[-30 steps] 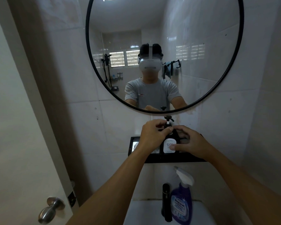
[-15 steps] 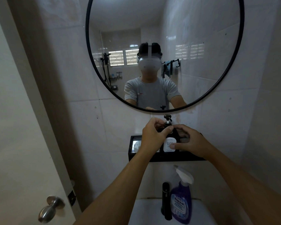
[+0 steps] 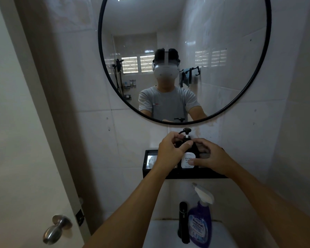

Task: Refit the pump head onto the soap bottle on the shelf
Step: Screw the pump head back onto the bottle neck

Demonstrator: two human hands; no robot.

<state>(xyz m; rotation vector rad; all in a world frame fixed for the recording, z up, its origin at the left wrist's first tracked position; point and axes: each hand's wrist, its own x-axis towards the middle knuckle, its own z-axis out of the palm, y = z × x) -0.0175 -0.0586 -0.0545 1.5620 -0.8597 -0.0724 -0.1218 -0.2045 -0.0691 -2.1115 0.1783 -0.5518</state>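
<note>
Soap bottle (image 3: 188,159) on shelf (image 3: 184,173) gripped by right hand (image 3: 210,158), pump head (image 3: 186,134) collar pinched by left hand (image 3: 170,151) (bottle shoulders hidden).

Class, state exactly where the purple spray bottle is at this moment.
In the head view, the purple spray bottle stands low and right of centre on the sink, just right of the black tap, below the black shelf.

The left hand (image 3: 170,151) covers the collar where the pump head (image 3: 186,131) meets the soap bottle (image 3: 188,159), so I cannot tell whether it is seated. The right hand (image 3: 210,156) hides part of the label and the shelf (image 3: 149,171) behind it. The mirror (image 3: 222,51) is cut off at the top, the spray bottle (image 3: 200,228) at the bottom.
</note>
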